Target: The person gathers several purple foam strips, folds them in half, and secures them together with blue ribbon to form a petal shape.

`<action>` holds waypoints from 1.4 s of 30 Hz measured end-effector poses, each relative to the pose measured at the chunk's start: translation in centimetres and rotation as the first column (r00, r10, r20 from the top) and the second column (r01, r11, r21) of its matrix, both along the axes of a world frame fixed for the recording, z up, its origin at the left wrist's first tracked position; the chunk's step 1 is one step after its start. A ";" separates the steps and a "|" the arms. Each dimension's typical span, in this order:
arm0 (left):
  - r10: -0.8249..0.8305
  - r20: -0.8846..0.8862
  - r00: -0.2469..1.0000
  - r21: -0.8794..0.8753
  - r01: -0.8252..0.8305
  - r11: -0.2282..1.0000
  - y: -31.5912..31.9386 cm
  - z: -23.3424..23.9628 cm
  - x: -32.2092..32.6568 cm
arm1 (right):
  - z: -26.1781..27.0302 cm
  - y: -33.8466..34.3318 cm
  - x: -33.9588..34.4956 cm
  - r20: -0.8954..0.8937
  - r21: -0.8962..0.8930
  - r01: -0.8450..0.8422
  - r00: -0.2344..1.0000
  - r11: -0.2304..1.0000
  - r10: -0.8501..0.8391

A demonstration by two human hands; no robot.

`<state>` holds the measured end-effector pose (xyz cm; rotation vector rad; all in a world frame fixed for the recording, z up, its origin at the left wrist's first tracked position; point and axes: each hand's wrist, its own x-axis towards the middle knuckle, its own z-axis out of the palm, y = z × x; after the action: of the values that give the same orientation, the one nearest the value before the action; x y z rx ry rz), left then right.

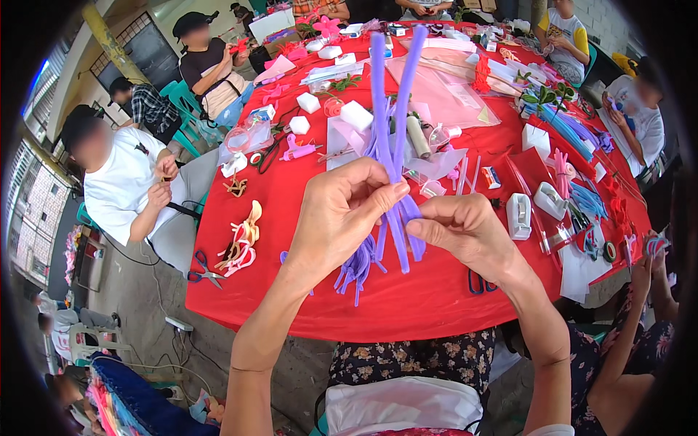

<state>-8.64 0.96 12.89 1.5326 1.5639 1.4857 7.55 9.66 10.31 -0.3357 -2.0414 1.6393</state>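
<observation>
Between thumb and fingers, my left hand (341,218) pinches several purple pipe cleaners (380,120) where they cross. Two long ends rise side by side, and shorter ends hang below the grip. My right hand (463,229) has thumb and forefinger closed on a bent part of the same pipe cleaners, close to my left fingertips. Beneath my hands, a looped purple pipe-cleaner bundle (355,264) lies on the red tablecloth (414,305), partly hidden by my left hand. Dark-handled scissors (480,282) lie partly behind my right forearm.
Blue-handled scissors (204,271) and brown and pink pipe cleaners (240,242) lie at left. A pink glue gun (297,148) and white foam blocks (357,115) are farther back. Tape dispensers (518,216) stand at right. Several people sit around the table, including a person in white (128,180).
</observation>
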 end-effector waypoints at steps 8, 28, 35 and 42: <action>-0.023 -0.003 1.000 0.060 0.023 0.998 0.5 -0.2 -0.1 | 0.8 0.3 0.5 0.054 -0.166 -0.100 0.992 0.981 0.110; 0.045 -0.055 0.997 0.016 -0.044 0.999 0.1 -0.1 0.1 | -1.5 -1.1 -1.5 -0.108 -0.259 -0.149 0.986 0.954 0.124; 0.021 0.072 0.997 -0.056 -0.016 0.998 0.4 0.4 -0.1 | -0.9 -2.3 -1.7 -0.153 -0.448 -0.166 0.982 0.878 0.108; 0.006 0.036 0.999 0.021 -0.007 1.000 0.4 -0.2 -0.7 | -0.4 -1.8 -1.2 -0.080 -0.311 -0.110 0.993 0.944 0.089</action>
<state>-9.33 1.38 12.69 1.5060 1.5385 1.5296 6.33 7.88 9.95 -0.2872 -1.7720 2.0171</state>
